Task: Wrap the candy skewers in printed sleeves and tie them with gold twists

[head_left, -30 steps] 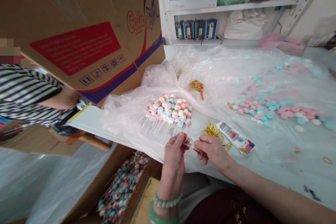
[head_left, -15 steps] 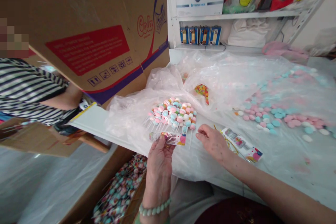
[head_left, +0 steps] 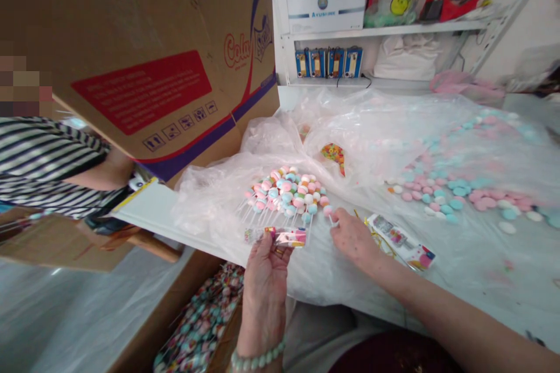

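Observation:
My left hand (head_left: 268, 256) pinches a small printed clear packet (head_left: 286, 237) level above the table's front edge. A pile of pastel candy lollipops (head_left: 284, 191) lies just beyond it, heads away from me and white sticks towards me. At the right edge of that pile, my right hand (head_left: 352, 239) is closed on the stick of one lollipop (head_left: 328, 210) with a pink head. To the right of that hand lies a stack of the same printed packets (head_left: 400, 240), with gold ties (head_left: 382, 239) beside it.
Loose pastel candies (head_left: 441, 198) spread over the right of the plastic sheet (head_left: 371, 128). A big cardboard box (head_left: 175, 29) rises at left; a carton of lollipops (head_left: 196, 320) stands below the table. Another person in a striped sleeve (head_left: 48, 157) sits left. Shelves (head_left: 394, 29) stand behind.
My right hand has closed on a lollipop stick beside the pile, where it held nothing visible before. The packet in my left hand has barely moved. The whole view has shifted slightly.

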`<state>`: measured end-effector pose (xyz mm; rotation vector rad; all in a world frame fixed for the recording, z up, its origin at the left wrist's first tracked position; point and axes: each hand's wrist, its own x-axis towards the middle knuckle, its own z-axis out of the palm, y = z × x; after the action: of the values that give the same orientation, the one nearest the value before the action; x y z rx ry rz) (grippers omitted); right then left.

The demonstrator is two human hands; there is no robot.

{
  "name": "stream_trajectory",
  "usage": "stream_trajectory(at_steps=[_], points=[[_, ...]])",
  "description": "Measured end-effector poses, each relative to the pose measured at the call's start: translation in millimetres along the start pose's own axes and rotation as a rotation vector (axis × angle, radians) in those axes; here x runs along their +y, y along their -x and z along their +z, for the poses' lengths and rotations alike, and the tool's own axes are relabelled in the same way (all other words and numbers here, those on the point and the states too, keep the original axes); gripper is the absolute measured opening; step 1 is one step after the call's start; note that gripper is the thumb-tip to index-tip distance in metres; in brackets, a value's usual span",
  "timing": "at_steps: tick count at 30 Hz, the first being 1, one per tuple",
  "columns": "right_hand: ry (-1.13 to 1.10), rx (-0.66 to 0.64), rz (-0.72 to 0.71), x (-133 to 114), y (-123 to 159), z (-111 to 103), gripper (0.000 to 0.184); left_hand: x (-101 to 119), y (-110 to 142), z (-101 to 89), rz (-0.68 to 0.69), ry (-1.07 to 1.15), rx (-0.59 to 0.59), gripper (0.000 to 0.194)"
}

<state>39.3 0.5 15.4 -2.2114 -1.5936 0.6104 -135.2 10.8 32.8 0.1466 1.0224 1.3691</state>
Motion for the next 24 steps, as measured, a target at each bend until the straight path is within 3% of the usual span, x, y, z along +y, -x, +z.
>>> stream_trajectory(at_steps=[3,6,9,17,24], points=[[-0.374,0.026,0.127,23.6,-11.1,-9.7,0.01,-2.6,1.4,4.1,-0.016,0.004,0.0,0.019],[-0.743,-0.049,0.204,41.3,-11.6,-19.6,0.017,-4.4,3.3,8.2,-0.04,0.008,0.002,0.019],[-0.935,-0.104,0.167,54.1,4.4,-31.1,0.023,-3.3,4.8,10.9,-0.067,0.044,0.008,0.02],[-0.987,-0.172,0.076,71.7,66.1,-61.3,0.023,-1.7,9.4,17.8,-0.099,0.133,0.037,0.018],[-0.878,-0.188,-0.012,68.7,88.1,-62.3,0.026,-0.9,10.9,20.8,-0.111,0.149,0.088,0.021]])
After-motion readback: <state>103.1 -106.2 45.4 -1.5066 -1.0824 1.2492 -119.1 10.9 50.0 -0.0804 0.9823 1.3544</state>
